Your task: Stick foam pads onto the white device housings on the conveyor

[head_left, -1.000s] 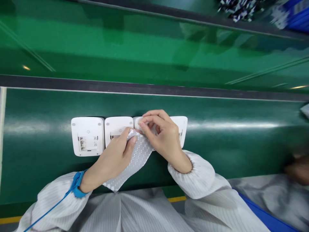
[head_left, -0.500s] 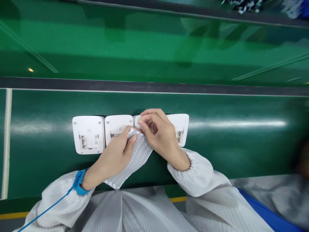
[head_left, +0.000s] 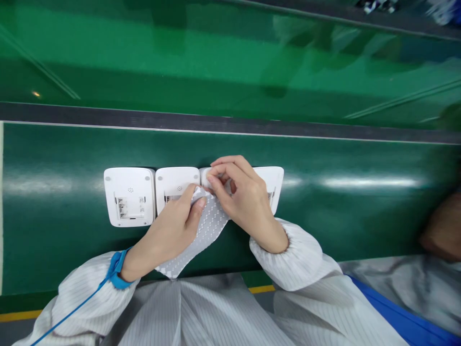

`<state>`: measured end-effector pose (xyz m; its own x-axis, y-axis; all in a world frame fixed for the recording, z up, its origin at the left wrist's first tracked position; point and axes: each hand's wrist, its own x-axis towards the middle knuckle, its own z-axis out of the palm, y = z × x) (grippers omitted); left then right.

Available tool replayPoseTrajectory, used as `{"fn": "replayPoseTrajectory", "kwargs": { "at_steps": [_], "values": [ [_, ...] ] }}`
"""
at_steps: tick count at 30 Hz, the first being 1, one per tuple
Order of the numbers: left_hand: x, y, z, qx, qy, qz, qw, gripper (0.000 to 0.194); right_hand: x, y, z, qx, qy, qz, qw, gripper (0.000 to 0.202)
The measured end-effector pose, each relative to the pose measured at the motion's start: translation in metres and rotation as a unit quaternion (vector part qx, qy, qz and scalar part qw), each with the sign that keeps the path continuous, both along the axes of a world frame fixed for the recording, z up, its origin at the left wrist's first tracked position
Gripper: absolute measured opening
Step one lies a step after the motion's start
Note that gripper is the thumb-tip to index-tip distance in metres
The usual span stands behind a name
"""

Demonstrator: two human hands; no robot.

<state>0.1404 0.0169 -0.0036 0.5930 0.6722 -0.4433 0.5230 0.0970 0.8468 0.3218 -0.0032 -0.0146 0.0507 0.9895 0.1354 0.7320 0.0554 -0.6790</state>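
Note:
Several white square devices lie in a row on the green table, the leftmost [head_left: 130, 180] with an uncovered battery compartment. My left hand [head_left: 175, 223] pinches the upper end of a white dotted sheet [head_left: 207, 228], which hangs down toward the table's near edge. That hand partly covers the second device [head_left: 177, 177]. My right hand [head_left: 245, 197] is over the third device [head_left: 204, 178], thumb and index fingertip pressed together near its top left; whatever they hold is too small to name. The rightmost device [head_left: 275, 185] shows partly behind my right hand.
A dark rail [head_left: 230, 124] runs along the far side of the table, with a glossy green panel [head_left: 216, 72] beyond it. A blue cord [head_left: 72, 315] trails from the band on my left wrist. At the right edge is another person's arm [head_left: 442, 228].
The view has shifted slightly. Both hands stay in nearly the same place over the devices. The other person's arm at the right has come further into view.

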Motion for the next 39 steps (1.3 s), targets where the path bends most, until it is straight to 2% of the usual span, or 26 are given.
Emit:
{"fn": "replayPoseTrajectory", "kwargs": {
  "at_steps": [5, 9, 12, 16, 19, 26, 28, 30, 32, 35, 39],
  "values": [
    [-0.001, 0.001, 0.001, 0.001, -0.003, -0.001, 1.000, 0.021, 0.004, 0.003, -0.001, 0.008, -0.034, -0.001, 0.999, 0.005],
    [-0.001, 0.000, 0.002, 0.005, -0.023, 0.000, 1.000, 0.023, 0.014, 0.002, 0.006, 0.033, 0.068, -0.058, 0.995, 0.010],
    [0.004, -0.002, 0.004, 0.008, -0.036, -0.016, 0.999, 0.026, 0.022, -0.008, 0.015, 0.007, 0.138, 0.003, 0.990, 0.003],
    [0.016, -0.006, 0.005, 0.013, -0.036, -0.038, 0.999, 0.024, 0.032, -0.024, 0.020, 0.022, 0.127, 0.066, 0.989, 0.006],
    [0.024, -0.008, 0.002, 0.018, -0.034, -0.052, 0.998, 0.019, 0.043, -0.028, 0.019, 0.007, 0.136, 0.070, 0.988, 0.004],
    [0.034, -0.002, -0.002, 0.026, -0.060, -0.073, 0.995, 0.016, 0.056, -0.024, 0.020, -0.088, 0.246, 0.045, 0.964, 0.008],
    [0.037, 0.001, -0.002, 0.025, -0.048, -0.063, 0.997, 0.016, 0.055, -0.022, 0.016, -0.073, 0.239, -0.008, 0.968, 0.010],
    [0.039, 0.002, -0.001, 0.017, -0.029, -0.055, 0.998, 0.021, 0.055, -0.021, 0.010, -0.037, 0.201, -0.076, 0.976, 0.010],
    [0.041, 0.002, 0.000, 0.013, -0.010, -0.054, 0.998, 0.027, 0.056, -0.019, 0.003, -0.004, 0.153, -0.115, 0.981, 0.009],
    [0.043, -0.001, 0.000, 0.022, 0.005, -0.055, 0.998, 0.029, 0.057, -0.017, -0.005, 0.012, 0.112, -0.108, 0.988, 0.006],
    [0.043, -0.003, -0.002, 0.032, 0.013, -0.053, 0.998, 0.030, 0.054, -0.018, -0.006, 0.014, 0.082, -0.096, 0.992, 0.006]
  ]
}}
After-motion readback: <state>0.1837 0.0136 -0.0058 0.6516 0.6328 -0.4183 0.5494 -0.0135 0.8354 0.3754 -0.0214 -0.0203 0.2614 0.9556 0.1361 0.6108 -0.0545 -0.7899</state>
